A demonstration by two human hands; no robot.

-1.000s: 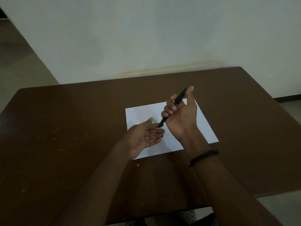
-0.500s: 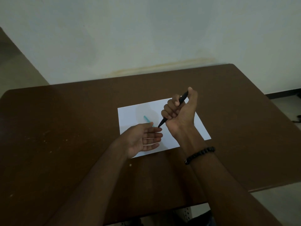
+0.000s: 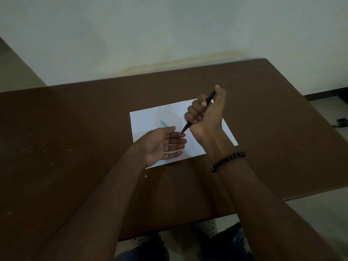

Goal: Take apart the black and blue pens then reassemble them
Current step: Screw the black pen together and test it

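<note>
Two hands over paper: head view, dim.
Paper (image 3: 150,117): laid flat on brown table (image 3: 66,138).
Blue pen (image 3: 163,123): on paper, largely hidden by left hand (image 3: 162,146).
Left hand: palm up, fingers extended, nothing held.
Right hand (image 3: 205,113): fist closed round black pen (image 3: 197,113), tip angled down near left fingertips.
Bracelet (image 3: 227,161): worn on right wrist.

Dim lighting. Brown table (image 3: 75,147) stood against a pale wall (image 3: 169,25) bearing a yellowish stain (image 3: 178,62). Light floor (image 3: 320,213) and dark skirting (image 3: 320,95) lay beyond the table.

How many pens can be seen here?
2: the black pen gripped in the right hand, and the blue pen on the white paper, partly hidden behind the left hand.
</note>
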